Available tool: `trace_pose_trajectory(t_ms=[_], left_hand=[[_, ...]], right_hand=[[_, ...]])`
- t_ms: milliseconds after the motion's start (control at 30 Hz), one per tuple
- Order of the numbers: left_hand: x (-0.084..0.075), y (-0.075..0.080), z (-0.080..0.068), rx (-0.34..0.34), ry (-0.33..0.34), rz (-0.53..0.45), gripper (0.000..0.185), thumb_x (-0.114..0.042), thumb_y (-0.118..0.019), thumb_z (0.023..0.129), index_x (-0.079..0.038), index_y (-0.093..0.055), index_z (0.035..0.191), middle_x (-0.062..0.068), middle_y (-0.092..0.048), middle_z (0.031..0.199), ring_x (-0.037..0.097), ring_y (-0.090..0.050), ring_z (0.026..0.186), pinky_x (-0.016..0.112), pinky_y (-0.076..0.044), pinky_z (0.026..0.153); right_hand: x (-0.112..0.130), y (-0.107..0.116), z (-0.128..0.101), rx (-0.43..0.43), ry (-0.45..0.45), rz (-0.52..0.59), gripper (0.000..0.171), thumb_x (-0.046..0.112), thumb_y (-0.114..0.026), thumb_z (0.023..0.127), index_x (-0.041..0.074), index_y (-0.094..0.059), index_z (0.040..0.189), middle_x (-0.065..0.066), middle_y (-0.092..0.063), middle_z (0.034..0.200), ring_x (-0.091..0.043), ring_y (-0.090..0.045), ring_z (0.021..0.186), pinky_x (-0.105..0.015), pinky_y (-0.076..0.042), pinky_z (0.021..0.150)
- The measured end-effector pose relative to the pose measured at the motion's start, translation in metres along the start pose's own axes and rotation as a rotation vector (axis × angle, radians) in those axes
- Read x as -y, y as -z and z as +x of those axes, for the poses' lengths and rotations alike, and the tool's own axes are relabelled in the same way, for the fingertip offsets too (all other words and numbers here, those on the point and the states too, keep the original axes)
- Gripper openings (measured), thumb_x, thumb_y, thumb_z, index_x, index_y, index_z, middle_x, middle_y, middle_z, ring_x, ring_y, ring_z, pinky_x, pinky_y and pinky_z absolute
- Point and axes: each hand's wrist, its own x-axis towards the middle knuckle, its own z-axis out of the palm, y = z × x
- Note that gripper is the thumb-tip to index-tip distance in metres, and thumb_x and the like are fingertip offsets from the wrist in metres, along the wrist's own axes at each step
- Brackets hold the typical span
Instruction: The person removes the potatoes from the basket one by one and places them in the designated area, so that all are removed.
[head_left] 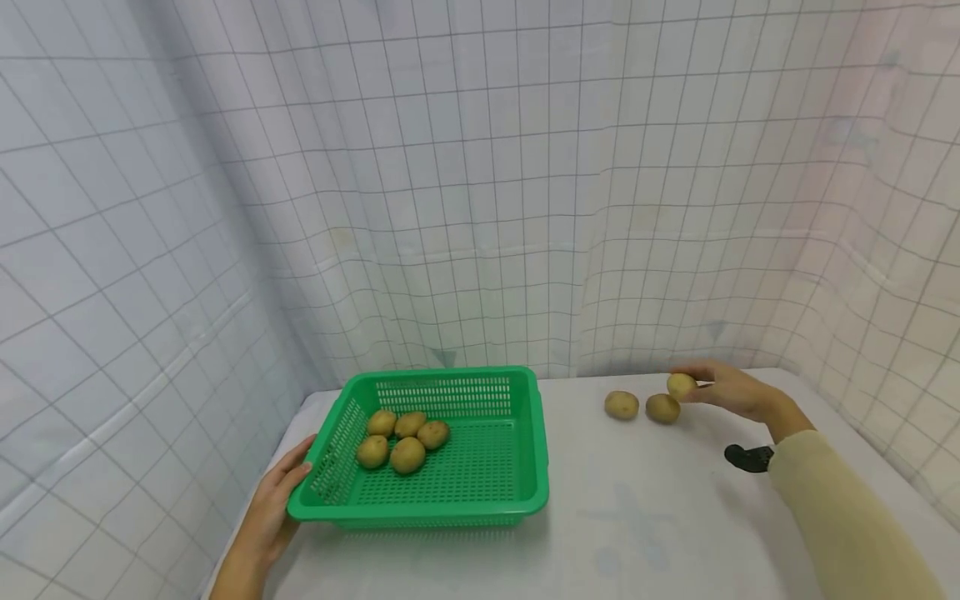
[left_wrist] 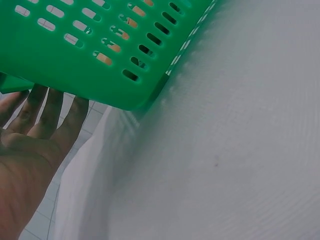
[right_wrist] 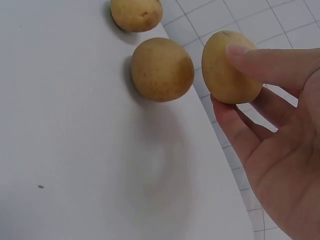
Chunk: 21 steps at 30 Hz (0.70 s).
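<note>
Pinched between the thumb and fingers of my right hand (head_left: 731, 392) is a potato (right_wrist: 227, 67), raised off the white table at its back right. Close beside it, a second potato (right_wrist: 162, 70) lies on the table, and a third potato (head_left: 622, 405) lies a little to the left. My left hand (head_left: 273, 500) grips the left rim of a green plastic basket (head_left: 543, 450). In the left wrist view its fingers (left_wrist: 50, 112) reach onto the rim, partly hidden behind it. Several potatoes (head_left: 407, 456) sit grouped in the left half of the basket.
The white table (head_left: 637, 517) extends in front of the basket and to its right. A white grid-patterned curtain (head_left: 480, 208) hangs behind the table and at both sides. A black perforated object (head_left: 748, 458) shows beside the right sleeve.
</note>
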Motion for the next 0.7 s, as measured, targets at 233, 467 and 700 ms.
trace_pose_trajectory(t_ms=[233,467,700], left_hand=[[-0.002,-0.003,-0.001,-0.007,0.012,0.015,0.061,-0.016,-0.038,0.115,0.008,-0.007,0.161,-0.010,-0.042,0.151,0.009,-0.055,0.127,0.025,-0.050,0.098],[-0.001,-0.003,-0.003,-0.006,0.008,0.008,0.059,-0.015,-0.038,0.115,0.006,-0.009,0.162,-0.010,-0.043,0.150,0.008,-0.055,0.127,0.025,-0.050,0.098],[-0.001,-0.004,-0.002,-0.008,0.004,0.013,0.060,-0.015,-0.038,0.115,0.008,-0.008,0.161,-0.009,-0.041,0.150,0.008,-0.054,0.127,0.025,-0.050,0.098]], right_hand=[[-0.011,0.007,-0.006,0.055,-0.015,0.030,0.065,0.010,-0.067,0.101,-0.016,-0.036,0.151,-0.031,-0.043,0.150,-0.036,-0.045,0.128,-0.037,-0.045,0.102],[-0.020,0.010,-0.010,0.047,-0.040,0.022,0.061,0.007,-0.067,0.099,-0.016,-0.040,0.148,-0.029,-0.048,0.144,-0.030,-0.049,0.119,-0.027,-0.047,0.093],[-0.030,0.008,-0.019,0.020,-0.076,-0.101,0.063,0.012,-0.072,0.094,-0.011,-0.047,0.147,-0.023,-0.055,0.139,-0.031,-0.046,0.121,-0.039,-0.045,0.097]])
